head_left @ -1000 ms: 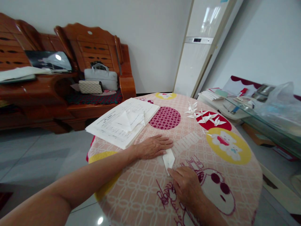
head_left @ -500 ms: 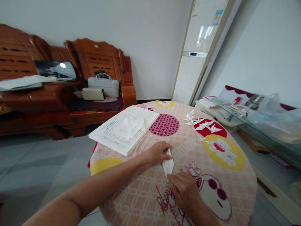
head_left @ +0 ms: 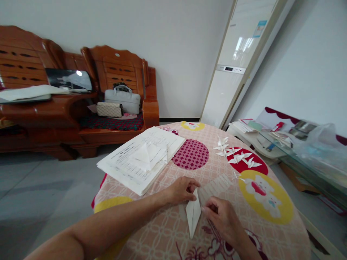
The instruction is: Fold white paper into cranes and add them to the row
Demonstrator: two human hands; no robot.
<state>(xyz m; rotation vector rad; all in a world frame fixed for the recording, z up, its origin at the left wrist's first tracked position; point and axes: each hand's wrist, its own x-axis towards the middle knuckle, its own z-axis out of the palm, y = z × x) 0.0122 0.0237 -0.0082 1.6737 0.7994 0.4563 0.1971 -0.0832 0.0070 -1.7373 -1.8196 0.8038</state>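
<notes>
A white piece of paper folded into a narrow diamond [head_left: 193,215] lies on the patterned tablecloth in front of me. My left hand [head_left: 184,189] has its thumb and fingers closed on the upper tip. At the right corner of the diamond, my right hand [head_left: 222,216] is curled with thumb and forefinger pinched against the edge. The lower point of the paper faces me, and a seam runs down its middle. Several white folded paper cranes [head_left: 240,157] stand farther back on the right.
On the left of the round table [head_left: 154,231] lies a stack of printed sheets [head_left: 127,177], with smaller cut papers [head_left: 150,156] on top. A pale strip [head_left: 219,185] lies beyond my right hand. To the right, a glass-topped stand [head_left: 287,146] holds clutter and a plastic bag [head_left: 316,141].
My right hand has gone from the paper's lower point up to its right corner. The left hand stays at the upper tip. The whole view has shifted slightly.
</notes>
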